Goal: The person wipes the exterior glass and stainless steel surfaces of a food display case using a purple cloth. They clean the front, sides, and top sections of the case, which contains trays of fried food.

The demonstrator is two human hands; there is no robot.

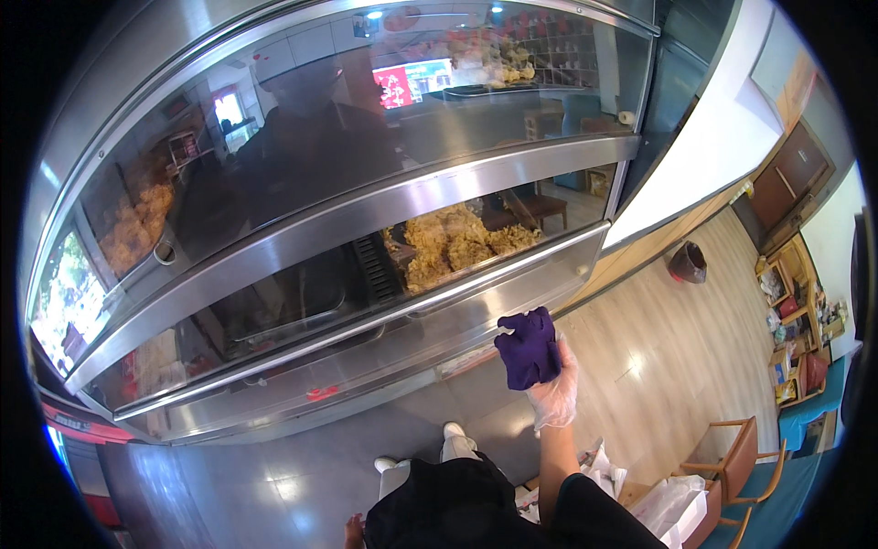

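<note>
My right hand (554, 394), in a clear plastic glove, is closed on a bunched purple cloth (528, 348), held up in front of the lower right part of a glass-fronted food display case (384, 189) with steel rails. My left hand (354, 532) hangs low beside my dark clothing, only partly in view; I see nothing in it, but its fingers are not clear. Behind the lower glass lie pieces of fried chicken (466, 243) beside a black tray (295, 295). More fried pieces (139, 223) show at the left behind the upper glass, which carries reflections.
A dark waste bin (687, 263) stands on the wood-look floor at the right. Wooden chairs (741, 453) and white plastic bags (669, 504) are at the lower right. Shelves (799, 322) with goods line the far right. Grey floor tiles (274, 473) lie below the case.
</note>
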